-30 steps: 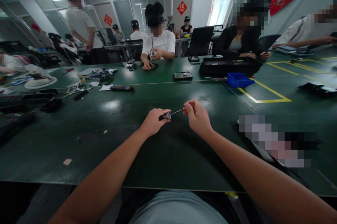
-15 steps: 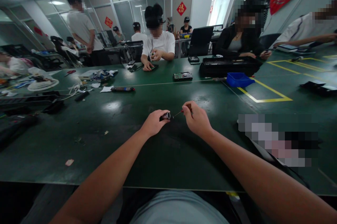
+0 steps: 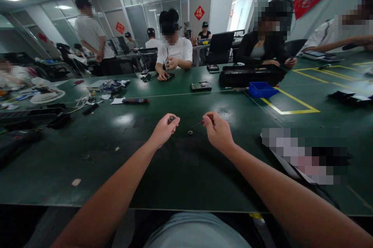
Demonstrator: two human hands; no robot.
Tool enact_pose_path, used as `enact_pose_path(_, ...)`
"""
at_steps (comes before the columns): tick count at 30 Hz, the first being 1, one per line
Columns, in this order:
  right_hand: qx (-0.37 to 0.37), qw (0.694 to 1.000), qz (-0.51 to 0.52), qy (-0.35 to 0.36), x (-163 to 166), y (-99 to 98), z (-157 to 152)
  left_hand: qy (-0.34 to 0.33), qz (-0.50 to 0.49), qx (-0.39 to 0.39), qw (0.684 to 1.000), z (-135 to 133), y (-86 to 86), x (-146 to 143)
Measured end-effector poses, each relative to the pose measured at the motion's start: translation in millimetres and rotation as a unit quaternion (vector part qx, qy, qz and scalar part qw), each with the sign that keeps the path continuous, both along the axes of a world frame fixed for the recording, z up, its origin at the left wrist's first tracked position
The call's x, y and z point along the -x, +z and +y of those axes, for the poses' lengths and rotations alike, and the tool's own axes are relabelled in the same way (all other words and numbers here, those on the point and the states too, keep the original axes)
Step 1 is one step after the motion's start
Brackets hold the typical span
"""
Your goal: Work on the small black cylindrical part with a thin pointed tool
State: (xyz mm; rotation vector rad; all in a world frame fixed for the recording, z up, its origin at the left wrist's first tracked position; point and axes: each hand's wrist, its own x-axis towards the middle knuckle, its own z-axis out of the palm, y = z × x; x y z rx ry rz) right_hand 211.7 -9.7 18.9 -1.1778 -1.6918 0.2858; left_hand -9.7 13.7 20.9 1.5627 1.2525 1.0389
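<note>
My left hand (image 3: 163, 130) is closed around a short dark metal cylinder (image 3: 171, 119); only its shiny upper end shows between thumb and fingers. To the right, my right hand (image 3: 219, 132) grips a slim screwdriver (image 3: 197, 124) by its red handle, the thin shaft pointing left and slightly down. Just below the shaft's tip, a small round metallic piece (image 3: 190, 132) lies on the green tabletop (image 3: 180, 178). Whether the tip touches that piece I cannot tell. Both hands are just above the table, a short gap between them.
Ahead lie a dark pen-shaped tool (image 3: 135, 101), a hard drive (image 3: 201, 86), a blue bin (image 3: 263, 89) and a long black housing (image 3: 252, 75). A blurred-out flat item (image 3: 300, 156) is at right, tangled cables and parts at left. Across the table a person (image 3: 174, 51) works.
My left hand has drawn left, away from the screwdriver, turning the cylinder so its open end no longer faces the tip. The small round piece now shows on the table. My right hand has barely moved.
</note>
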Motion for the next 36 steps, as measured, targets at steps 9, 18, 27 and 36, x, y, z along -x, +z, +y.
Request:
enact_pose_path(9, -0.008, 1.000, 0.024, -0.019, -7.9, 6.8, -0.3, -0.138, 0.384, -0.122, 0.905, 4.8, 2.8, -23.0)
enact_pose_path(18, -0.014, 1.000, 0.026, -0.010, -7.5, 7.6, -0.9, -0.161, 0.500, -0.116, 0.843, 16.1, -5.1, -35.0)
enact_pose_path(27, -0.009, 1.000, 0.022, 0.007, -6.7, 8.0, -2.6, -0.041, 0.257, -0.088, 0.961, 29.2, 3.6, 19.9)
enact_pose_path(36, -0.001, 1.000, 0.019, 0.010, -7.3, 6.0, -1.7, 0.191, -0.186, 0.046, 0.963, 22.0, 27.3, 131.8)
